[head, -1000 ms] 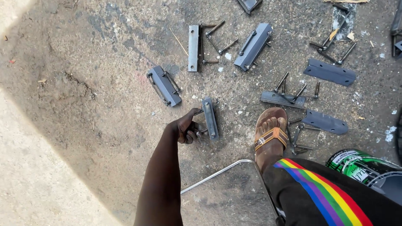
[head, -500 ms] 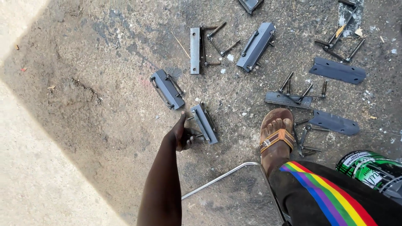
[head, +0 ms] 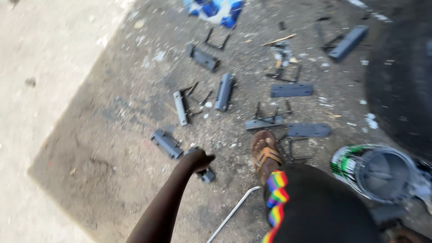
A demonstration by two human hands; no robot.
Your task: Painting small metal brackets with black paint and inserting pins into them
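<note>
Left hand closed around dark grey rectangular metal bracket, bracket's near end protruding just beneath the fist, on gritty concrete ground

The left hand sits just below the frame's centre, fingers curled closed, its bare arm stretching straight down to the lower edge. A sandalled foot shows right of it.
</note>
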